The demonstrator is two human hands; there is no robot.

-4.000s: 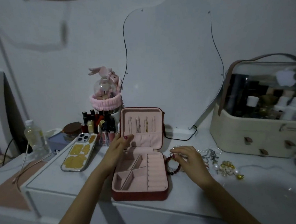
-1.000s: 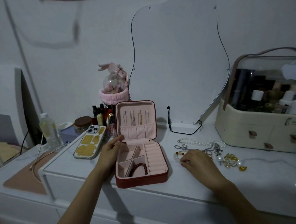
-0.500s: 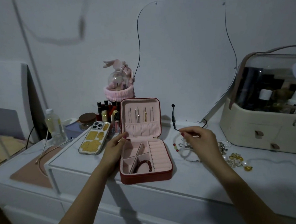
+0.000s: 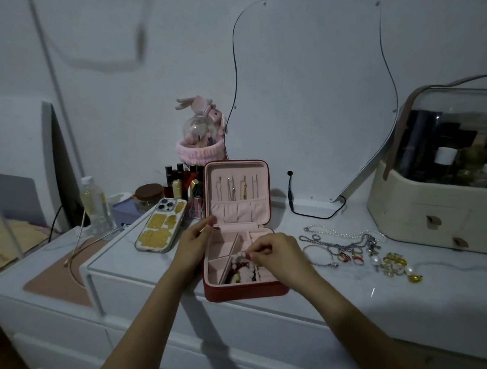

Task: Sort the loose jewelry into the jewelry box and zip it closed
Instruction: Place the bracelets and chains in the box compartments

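the red jewelry box (image 4: 243,290) is sitting open on the white dresser top (image 4: 313,299), lid upright. the right hand (image 4: 280,255) is pinching a pale beaded bracelet (image 4: 245,270) over the front compartment, above a dark beaded bracelet (image 4: 239,265). the left hand (image 4: 193,243) is gripping the box's left edge. loose necklaces and rings (image 4: 350,245) are lying right of it.

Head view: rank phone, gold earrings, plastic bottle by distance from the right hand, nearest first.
From the right hand, which pinches a pale bead bracelet over the jewelry box:
1. Gold earrings: to its right, on the tabletop.
2. Phone: to its left, beyond the box.
3. Plastic bottle: far left, behind the phone.
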